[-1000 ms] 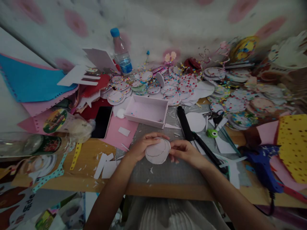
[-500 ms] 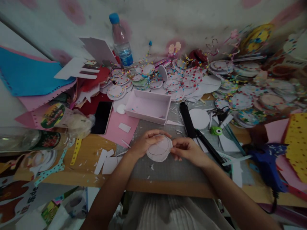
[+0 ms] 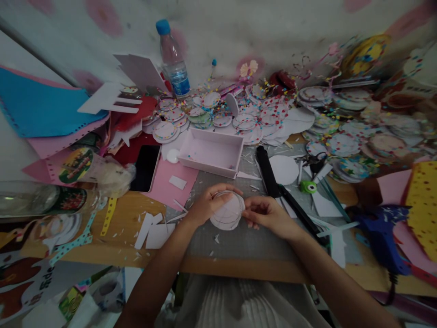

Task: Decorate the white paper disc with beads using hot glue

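Disc [image 3: 226, 217] shifted, left hand [image 3: 209, 205] curled over

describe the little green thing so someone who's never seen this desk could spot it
On the gray mat, find the long black tool lying slantwise. Just right of it, beyond the white paper disc, sits the small green thing. Its bright green body with a round pale spot stands out from the white scraps beside it.

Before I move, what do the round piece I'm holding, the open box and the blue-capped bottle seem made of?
Round piece: matte, probably paper or thin foam; its pale face shows no gloss. Open box: matte, stiff card or foam board; flat, straight-edged walls. Blue-capped bottle: glossy, clear plastic, likely; see-through with highlights.
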Motion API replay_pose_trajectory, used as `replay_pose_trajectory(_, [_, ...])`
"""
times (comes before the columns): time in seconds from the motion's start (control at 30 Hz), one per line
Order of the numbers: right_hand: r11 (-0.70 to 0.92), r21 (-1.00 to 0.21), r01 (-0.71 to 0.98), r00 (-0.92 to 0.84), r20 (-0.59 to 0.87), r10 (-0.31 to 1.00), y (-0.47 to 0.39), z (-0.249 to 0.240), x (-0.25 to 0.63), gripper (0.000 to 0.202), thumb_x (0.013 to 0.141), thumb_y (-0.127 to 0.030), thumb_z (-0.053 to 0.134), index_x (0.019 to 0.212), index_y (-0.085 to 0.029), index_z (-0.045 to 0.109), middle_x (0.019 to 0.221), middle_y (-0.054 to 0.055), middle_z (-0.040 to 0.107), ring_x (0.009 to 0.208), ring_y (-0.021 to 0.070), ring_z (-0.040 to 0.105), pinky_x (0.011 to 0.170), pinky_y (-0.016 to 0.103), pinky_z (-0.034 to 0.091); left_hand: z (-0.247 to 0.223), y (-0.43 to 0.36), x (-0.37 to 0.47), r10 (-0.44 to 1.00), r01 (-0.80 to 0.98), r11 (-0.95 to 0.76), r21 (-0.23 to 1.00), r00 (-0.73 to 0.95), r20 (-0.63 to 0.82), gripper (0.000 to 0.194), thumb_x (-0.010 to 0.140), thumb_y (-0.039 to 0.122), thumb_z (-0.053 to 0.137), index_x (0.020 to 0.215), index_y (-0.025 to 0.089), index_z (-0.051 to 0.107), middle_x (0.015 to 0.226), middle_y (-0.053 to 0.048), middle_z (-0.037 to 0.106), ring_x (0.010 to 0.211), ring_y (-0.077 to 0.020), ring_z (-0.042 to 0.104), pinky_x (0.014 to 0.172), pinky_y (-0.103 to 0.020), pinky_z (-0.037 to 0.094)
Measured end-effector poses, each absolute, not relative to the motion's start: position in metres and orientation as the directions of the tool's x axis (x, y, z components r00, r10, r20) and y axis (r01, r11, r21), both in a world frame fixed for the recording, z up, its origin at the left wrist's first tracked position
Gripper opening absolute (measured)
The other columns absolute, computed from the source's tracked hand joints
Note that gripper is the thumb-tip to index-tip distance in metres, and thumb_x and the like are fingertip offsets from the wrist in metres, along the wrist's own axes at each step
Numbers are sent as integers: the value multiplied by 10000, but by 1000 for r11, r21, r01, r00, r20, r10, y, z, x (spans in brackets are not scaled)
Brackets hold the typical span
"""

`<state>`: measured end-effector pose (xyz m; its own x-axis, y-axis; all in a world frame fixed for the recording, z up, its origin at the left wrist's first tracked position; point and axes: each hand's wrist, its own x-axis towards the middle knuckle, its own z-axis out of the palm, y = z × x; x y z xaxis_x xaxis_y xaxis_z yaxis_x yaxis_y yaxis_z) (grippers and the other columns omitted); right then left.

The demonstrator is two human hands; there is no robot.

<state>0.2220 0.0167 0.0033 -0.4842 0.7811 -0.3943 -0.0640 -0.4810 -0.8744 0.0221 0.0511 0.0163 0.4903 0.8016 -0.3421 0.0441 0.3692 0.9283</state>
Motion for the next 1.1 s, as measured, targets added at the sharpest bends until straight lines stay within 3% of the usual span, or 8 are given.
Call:
replay_pose_trajectory(0.13, [-486,-872,-59,-487,-400,776,17,3,222,292,680,-369,807,756,-156,621,544,-33,607,457,58,499,453,172,412,17,51,21,837,104,234,967,483,-255,261,850,368,594,995,184,709,919,-29,688,775,-157,563,694,-240,399])
replay_pose_trajectory(0.3, [-469,-875,-124,-506,-351,788,16,1,221,234,694,-305,802,745,-162,623,554,-25,620,461,64,502,457,182,406,16,51,20,827,99,252,963,494,-267,253,852,371,598,1005,200,704,933,-22,686,773,-151,563,693,-236,406])
replay_pose_trajectory(0.47, [-433,-870,-234,-519,-265,813,16,-1,224,238,789,-387,692,831,-156,656,646,17,655,531,90,535,505,215,425,12,51,20,814,9,330,944,504,-289,279,844,406,619,1025,209,698,879,-16,674,711,-133,552,636,-223,397])
replay_pose_trajectory(0.67, [-380,-862,-336,-510,-172,842,15,0,226,261,868,-401,585,972,-167,639,758,43,670,591,105,547,534,235,431,6,52,21,899,-152,302,941,375,-228,310,849,366,640,1117,212,649,1006,-39,675,845,-159,593,728,-240,441])
replay_pose_trajectory(0.8, [-294,-920,-260,-492,-136,860,15,1,221,277,826,-384,667,1018,-193,613,834,31,654,613,102,556,550,232,460,5,52,24,945,-258,257,931,271,-185,397,797,327,714,1136,227,531,922,-10,674,766,-134,596,666,-221,452])
replay_pose_trajectory(0.93, [-178,-976,-128,-322,-129,938,16,3,219,326,796,-406,686,1040,-203,611,765,13,631,599,119,571,518,232,472,5,51,26,933,-236,226,945,331,-141,445,760,309,757,1067,232,445,787,18,663,665,-122,583,624,-222,461])
replay_pose_trajectory(1.1, [-80,-997,15,-185,-82,979,16,3,225,239,848,-424,615,928,-200,626,722,18,628,591,132,565,535,250,474,5,51,25,925,-258,215,942,364,-112,394,814,357,697,1102,237,457,809,10,661,651,-116,573,590,-210,448])
